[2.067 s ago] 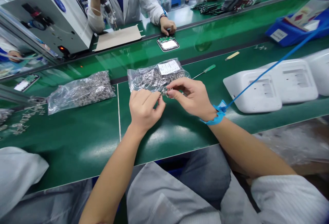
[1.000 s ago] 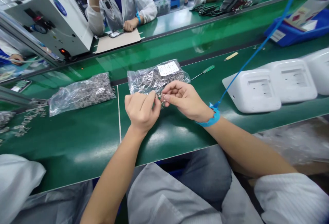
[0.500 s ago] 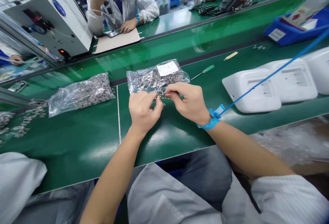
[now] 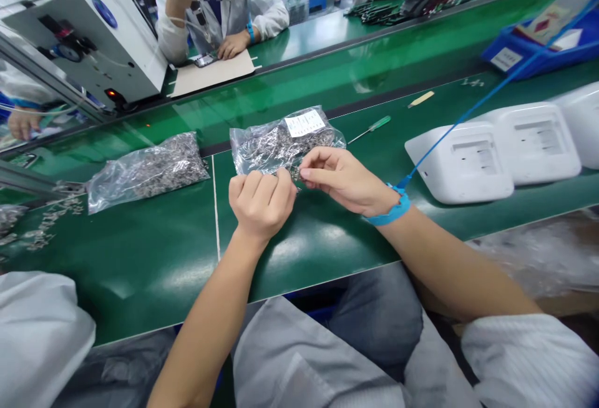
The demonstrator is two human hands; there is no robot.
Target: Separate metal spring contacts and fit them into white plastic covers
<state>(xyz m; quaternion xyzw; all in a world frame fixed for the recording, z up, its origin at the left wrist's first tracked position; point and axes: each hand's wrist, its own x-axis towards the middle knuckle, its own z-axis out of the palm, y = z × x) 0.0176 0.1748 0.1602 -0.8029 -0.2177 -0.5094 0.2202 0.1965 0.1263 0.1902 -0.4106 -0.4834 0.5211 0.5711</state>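
Note:
My left hand (image 4: 262,203) is curled into a fist over the green work surface (image 4: 159,271), and small metal parts peek out by its thumb side. My right hand (image 4: 344,178), with a blue wrist strap (image 4: 390,210), pinches a small metal part (image 4: 296,174) between thumb and forefinger, close against the left hand. The part's exact kind is too small to tell. Just behind both hands lies a clear plastic bag of small metal parts (image 4: 266,146) with a white label (image 4: 304,122).
Left lies another bag of metal parts (image 4: 154,171), with loose parts (image 4: 47,224) beyond. A green-handled screwdriver (image 4: 379,123), white plastic housings (image 4: 472,158) and a blue bin (image 4: 510,62) are at right. The strap's blue cord (image 4: 468,118) crosses above the housings. A co-worker (image 4: 264,2) sits opposite.
My left hand has turned knuckles-up and closed more tightly. The right hand has rolled so its thumb lies along the top, still pinching at the same place.

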